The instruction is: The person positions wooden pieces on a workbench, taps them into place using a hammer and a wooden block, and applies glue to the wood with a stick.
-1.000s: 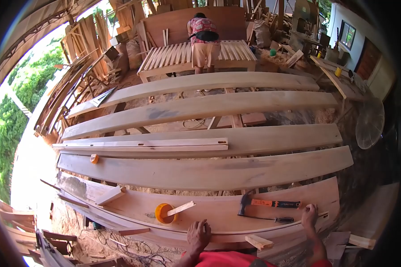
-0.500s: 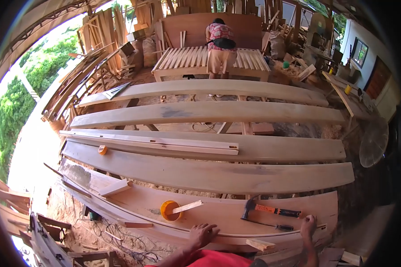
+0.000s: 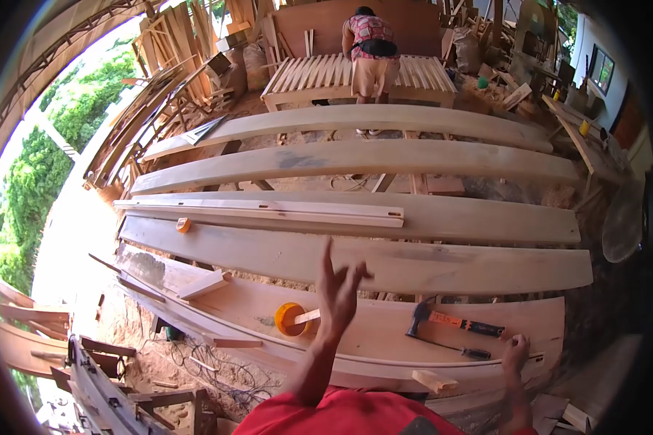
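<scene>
My left hand [image 3: 337, 293] is raised over the near plank [image 3: 377, 344], its fingers spread and nothing in them. Below and left of it stands a yellow cup [image 3: 286, 319] with a flat wooden stick [image 3: 308, 316] in it, partly covered by the hand. At the plank's right end my right hand [image 3: 516, 354] is closed by the near edge; whether it holds something small is hidden. Left of that hand lie a claw hammer [image 3: 466, 324] with an orange and black handle and a screwdriver [image 3: 476, 354] with a dark handle.
Several long planks [image 3: 413, 264] lie side by side ahead. One carries a slotted wooden rail [image 3: 326, 213]; an orange tape measure [image 3: 183, 225] is nearby. Wood offcuts [image 3: 434, 380] sit on the near edge. A person [image 3: 370, 51] bends over a slatted frame [image 3: 312, 76] behind.
My left hand has lifted off the near plank's edge and moved up and forward, fingers spreading. My right hand stays at the plank's right end. The view has tilted down slightly.
</scene>
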`<state>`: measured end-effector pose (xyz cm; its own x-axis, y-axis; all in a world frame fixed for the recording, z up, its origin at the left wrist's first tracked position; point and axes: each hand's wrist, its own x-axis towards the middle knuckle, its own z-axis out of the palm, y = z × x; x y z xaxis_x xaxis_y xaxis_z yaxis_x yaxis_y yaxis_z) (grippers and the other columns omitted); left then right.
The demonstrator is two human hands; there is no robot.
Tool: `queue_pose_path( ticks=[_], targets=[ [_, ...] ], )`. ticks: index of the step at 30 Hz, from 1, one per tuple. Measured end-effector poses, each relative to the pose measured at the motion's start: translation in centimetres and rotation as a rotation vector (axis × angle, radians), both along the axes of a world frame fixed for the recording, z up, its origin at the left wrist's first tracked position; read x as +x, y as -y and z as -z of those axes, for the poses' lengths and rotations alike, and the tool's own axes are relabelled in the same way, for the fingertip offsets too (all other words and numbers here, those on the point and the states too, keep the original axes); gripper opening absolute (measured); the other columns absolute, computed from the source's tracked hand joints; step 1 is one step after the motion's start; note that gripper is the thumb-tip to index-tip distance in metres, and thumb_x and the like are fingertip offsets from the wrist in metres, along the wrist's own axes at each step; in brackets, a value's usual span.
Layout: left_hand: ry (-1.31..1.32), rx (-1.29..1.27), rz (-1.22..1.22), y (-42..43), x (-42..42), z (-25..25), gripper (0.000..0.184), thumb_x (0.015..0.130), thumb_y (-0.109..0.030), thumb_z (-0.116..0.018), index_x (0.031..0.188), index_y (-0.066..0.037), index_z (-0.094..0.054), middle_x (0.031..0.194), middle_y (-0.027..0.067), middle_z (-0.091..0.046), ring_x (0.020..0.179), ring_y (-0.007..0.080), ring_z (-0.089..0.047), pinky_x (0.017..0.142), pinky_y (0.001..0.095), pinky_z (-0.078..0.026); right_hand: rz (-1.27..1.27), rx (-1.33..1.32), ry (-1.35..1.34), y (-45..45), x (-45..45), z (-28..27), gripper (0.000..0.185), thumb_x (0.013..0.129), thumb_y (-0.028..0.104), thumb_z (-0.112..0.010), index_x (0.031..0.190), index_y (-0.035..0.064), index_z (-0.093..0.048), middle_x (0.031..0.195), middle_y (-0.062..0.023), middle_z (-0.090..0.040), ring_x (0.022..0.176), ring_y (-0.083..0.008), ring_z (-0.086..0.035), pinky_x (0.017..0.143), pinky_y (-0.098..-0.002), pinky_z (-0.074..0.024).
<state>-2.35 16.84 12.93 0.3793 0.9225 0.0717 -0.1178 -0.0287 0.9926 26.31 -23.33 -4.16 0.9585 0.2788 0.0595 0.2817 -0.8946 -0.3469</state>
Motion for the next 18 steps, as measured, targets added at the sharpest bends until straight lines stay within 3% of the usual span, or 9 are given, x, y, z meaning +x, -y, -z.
queue_pose_path(
  ticks=[3, 5, 7, 8, 11, 12, 14, 15, 18],
  targets=[
    [0.493, -0.074, -0.016, -7.1, 3.4, -5.1, 0.083, 0.094, -0.008, -0.062, 0.152, 0.005, -0.005, 0.077, 0.0091, -0.066, 0.072, 0.0172, -0.065, 0.077, 0.0315, -0.054, -0.021, 0.021, -0.026, 0.1, 0.0, -0.2, 0.014, 0.085, 0.013, -0.058, 0.087, -0.0011, -0.060, 0.100, -0.0186, -0.058, 0.098, -0.0385, -0.057, 0.085, -0.0469, -0.0458],
    [0.559, 0.051, -0.042, -9.9, 4.5, -7.8, 0.080, 0.094, -0.007, -0.062, 0.151, 0.007, -0.008, 0.077, 0.0086, -0.064, 0.070, 0.0180, -0.064, 0.076, 0.0346, -0.056, -0.018, -0.001, -0.019, 0.3, 0.2, 0.1, 0.015, 0.086, 0.013, -0.058, 0.087, -0.0011, -0.060, 0.100, -0.0186, -0.058, 0.098, -0.0385, -0.057, 0.085, -0.0466, -0.0459],
    [0.364, 0.194, -0.024, -8.8, 4.2, -10.9, 0.075, 0.094, -0.009, -0.062, 0.151, 0.007, -0.016, 0.076, 0.0091, -0.065, 0.069, 0.0167, -0.064, 0.076, 0.0333, -0.054, 0.010, -0.007, -0.007, 0.0, 0.6, 0.1, 0.015, 0.086, 0.014, -0.058, 0.087, -0.0011, -0.061, 0.099, -0.0186, -0.059, 0.097, -0.0385, -0.058, 0.085, -0.0464, -0.0460],
    [0.279, 0.258, 0.038, -6.5, 3.7, -12.2, 0.066, 0.094, -0.011, -0.062, 0.148, 0.007, -0.029, 0.075, 0.0095, -0.065, 0.069, 0.0169, -0.064, 0.076, 0.0325, -0.053, 0.004, 0.010, 0.009, -0.1, 0.5, 0.0, 0.015, 0.086, 0.014, -0.058, 0.087, -0.0009, -0.060, 0.098, -0.0187, -0.059, 0.097, -0.0383, -0.058, 0.085, -0.0464, -0.0461],
    [0.087, 0.094, 0.618, -1.1, 0.8, -8.5, 0.052, 0.092, -0.009, -0.063, 0.140, 0.005, -0.047, 0.079, 0.0090, -0.069, 0.078, 0.0175, -0.066, 0.083, 0.0305, -0.050, 0.050, 0.042, -0.031, -0.7, -0.9, -1.3, 0.017, 0.087, 0.016, -0.058, 0.086, -0.0007, -0.060, 0.095, -0.0184, -0.059, 0.096, -0.0376, -0.058, 0.084, -0.0461, -0.0465],
    [-0.125, 0.402, 0.814, -0.3, 0.0, -6.6, 0.049, 0.089, -0.008, -0.068, 0.136, -0.001, -0.054, 0.083, 0.0085, -0.071, 0.081, 0.0183, -0.067, 0.084, 0.0308, -0.051, 0.045, 0.057, -0.024, -0.4, -0.9, -0.8, 0.017, 0.087, 0.016, -0.058, 0.086, -0.0008, -0.060, 0.095, -0.0179, -0.059, 0.096, -0.0373, -0.058, 0.084, -0.0460, -0.0467],
    [-0.427, 0.345, 1.036, 3.0, -1.8, -2.4, 0.050, 0.084, -0.013, -0.076, 0.132, -0.010, -0.060, 0.091, 0.0119, -0.071, 0.087, 0.0273, -0.068, 0.089, 0.0369, -0.050, 0.036, 0.065, -0.017, 0.1, 0.1, 0.4, 0.018, 0.087, 0.018, -0.059, 0.086, 0.0000, -0.060, 0.095, -0.0170, -0.060, 0.096, -0.0365, -0.059, 0.083, -0.0459, -0.0470],
    [-0.499, 0.396, 1.067, 4.0, -2.8, 1.1, 0.051, 0.084, -0.016, -0.077, 0.132, -0.011, -0.060, 0.105, 0.0137, -0.069, 0.097, 0.0318, -0.066, 0.092, 0.0409, -0.049, 0.042, 0.054, -0.024, 0.2, 0.1, 0.7, 0.017, 0.087, 0.018, -0.059, 0.086, 0.0009, -0.061, 0.095, -0.0166, -0.060, 0.095, -0.0361, -0.059, 0.083, -0.0459, -0.0472],
    [-0.749, 0.641, 0.870, 6.6, -7.8, 9.8, 0.049, 0.081, -0.020, -0.078, 0.127, -0.011, -0.063, 0.117, 0.0151, -0.063, 0.103, 0.0350, -0.062, 0.090, 0.0428, -0.049, 0.045, 0.014, -0.047, 0.4, 0.6, 0.8, 0.022, 0.088, 0.025, -0.060, 0.091, 0.0041, -0.064, 0.099, -0.0153, -0.063, 0.097, -0.0360, -0.060, 0.085, -0.0447, -0.0482]
  ],
)
